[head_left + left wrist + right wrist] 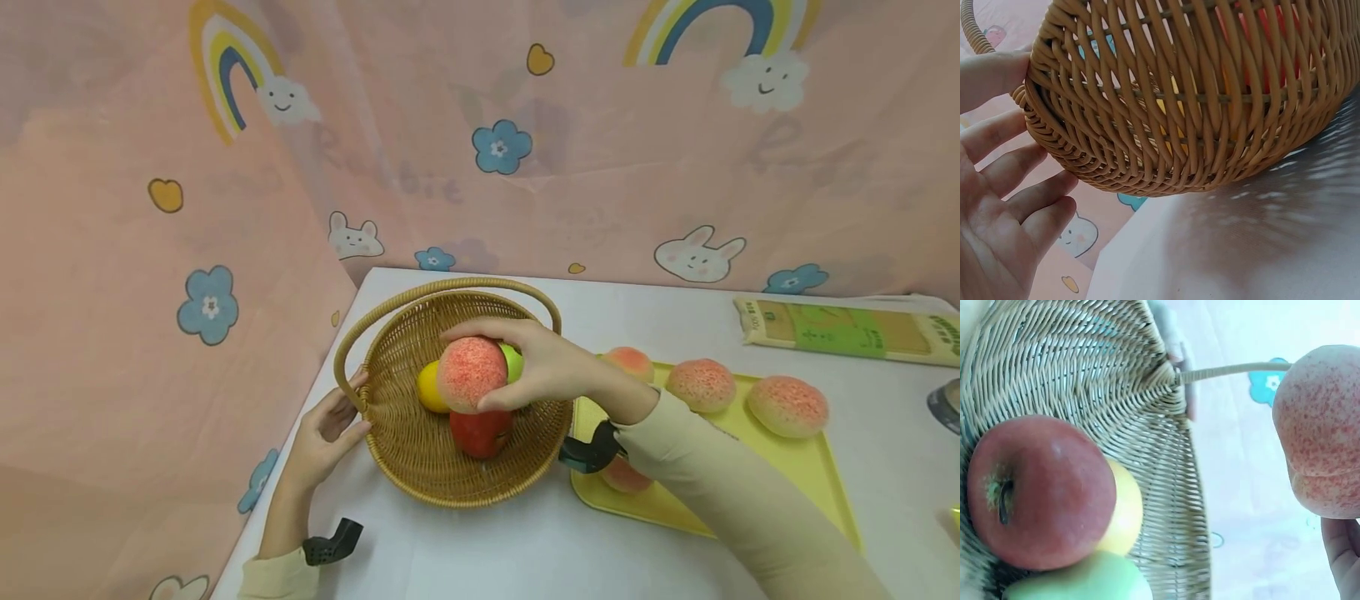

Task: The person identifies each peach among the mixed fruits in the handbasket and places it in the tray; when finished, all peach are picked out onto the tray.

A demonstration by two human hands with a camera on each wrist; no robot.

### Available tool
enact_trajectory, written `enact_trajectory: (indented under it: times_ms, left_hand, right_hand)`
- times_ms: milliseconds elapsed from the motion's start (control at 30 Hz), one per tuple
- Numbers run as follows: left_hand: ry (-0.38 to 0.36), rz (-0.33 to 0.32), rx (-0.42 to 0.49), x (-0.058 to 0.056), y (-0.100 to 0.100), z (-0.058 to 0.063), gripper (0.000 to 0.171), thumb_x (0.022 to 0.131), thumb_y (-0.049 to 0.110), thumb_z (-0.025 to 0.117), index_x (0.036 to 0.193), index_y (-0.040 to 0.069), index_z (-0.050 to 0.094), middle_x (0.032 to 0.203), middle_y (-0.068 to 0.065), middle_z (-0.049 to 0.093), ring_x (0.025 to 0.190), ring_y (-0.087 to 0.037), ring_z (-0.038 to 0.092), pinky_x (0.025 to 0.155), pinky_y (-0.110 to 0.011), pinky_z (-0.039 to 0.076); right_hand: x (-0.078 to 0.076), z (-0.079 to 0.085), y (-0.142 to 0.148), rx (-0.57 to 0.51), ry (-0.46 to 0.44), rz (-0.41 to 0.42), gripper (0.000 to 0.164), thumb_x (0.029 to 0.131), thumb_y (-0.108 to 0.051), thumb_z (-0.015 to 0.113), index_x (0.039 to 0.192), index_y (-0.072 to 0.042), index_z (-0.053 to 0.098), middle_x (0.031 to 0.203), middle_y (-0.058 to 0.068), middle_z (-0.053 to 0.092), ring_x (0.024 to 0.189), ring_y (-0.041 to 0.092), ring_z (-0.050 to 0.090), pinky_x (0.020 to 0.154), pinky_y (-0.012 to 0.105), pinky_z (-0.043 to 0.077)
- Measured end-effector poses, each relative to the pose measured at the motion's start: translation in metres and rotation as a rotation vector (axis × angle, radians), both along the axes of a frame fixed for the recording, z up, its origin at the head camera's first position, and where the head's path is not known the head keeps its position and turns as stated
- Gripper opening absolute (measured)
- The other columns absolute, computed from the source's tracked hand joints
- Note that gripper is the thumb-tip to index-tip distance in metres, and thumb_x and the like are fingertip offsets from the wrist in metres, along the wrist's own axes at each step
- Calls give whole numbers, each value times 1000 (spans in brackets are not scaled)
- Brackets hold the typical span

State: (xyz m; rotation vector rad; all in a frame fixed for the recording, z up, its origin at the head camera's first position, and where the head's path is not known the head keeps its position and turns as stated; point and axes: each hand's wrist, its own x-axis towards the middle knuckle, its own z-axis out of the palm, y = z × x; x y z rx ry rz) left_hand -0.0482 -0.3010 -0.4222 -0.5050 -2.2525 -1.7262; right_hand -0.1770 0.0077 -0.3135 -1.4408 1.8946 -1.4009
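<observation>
My right hand [551,362] holds a pink speckled peach [472,375] above the round wicker basket [412,479]. The same peach [1322,425] fills the right edge of the right wrist view. Under it in the basket lie a red apple [1041,494], a yellow fruit [431,387] and a green fruit [1085,581], the last two partly hidden. At the basket's left side, by the foot of the handle [450,285], my left hand [322,437] grips the rim. Thumb and fingertips [1054,215] meet the wicker there in the left wrist view.
A yellow tray [795,479] at the right carries several more peaches [787,406], some partly behind my right arm. Behind it lies a long packet with a green label [840,329]. A dark round object [947,406] sits at the right edge. Patterned pink cloth hangs behind the white table.
</observation>
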Motion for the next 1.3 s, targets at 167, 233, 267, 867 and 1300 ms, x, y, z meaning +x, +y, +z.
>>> enact_trajectory:
  times_ms: [167, 233, 267, 867, 1300]
  left_hand:
    - [-5, 3, -6, 0, 1, 0, 58, 83, -18, 55, 138, -10, 39, 146, -33, 30, 138, -16, 37, 108, -19, 35]
    - [-6, 6, -8, 0, 0, 0, 58, 83, -18, 55, 138, -11, 38, 146, -33, 30, 138, -15, 37, 108, -19, 35]
    - [-6, 8, -9, 1, 0, 0, 58, 83, -18, 55, 138, -10, 38, 146, -33, 30, 138, -16, 37, 108, -19, 35]
    - [18, 1, 35, 2, 2, 0, 58, 81, -21, 53, 137, -13, 38, 144, -36, 30, 137, -17, 38, 107, -19, 36]
    - [-14, 21, 34, 0, 2, -1, 59, 80, -22, 52, 137, -14, 38, 146, -32, 31, 136, -12, 39, 107, -20, 36]
  right_hand:
    - [4, -2, 24, -40, -3, 7, 68, 75, -14, 78, 136, -9, 49, 134, 1, 55, 113, 17, 56, 87, 34, 56]
    - [7, -4, 36, -44, 14, -10, 68, 75, -14, 79, 136, -10, 49, 136, 2, 54, 114, 16, 56, 87, 34, 56]
    - [9, -6, 41, -40, 27, -25, 68, 75, -15, 79, 136, -11, 49, 136, 2, 54, 114, 15, 56, 87, 34, 56]
    - [47, -55, 178, -38, 35, -422, 79, 68, 13, 75, 139, 1, 43, 142, 6, 49, 133, 4, 40, 106, 9, 31]
    - [88, -106, 284, 86, 10, -877, 83, 73, 22, 65, 146, 0, 32, 149, -6, 38, 133, -5, 31, 100, 1, 27]
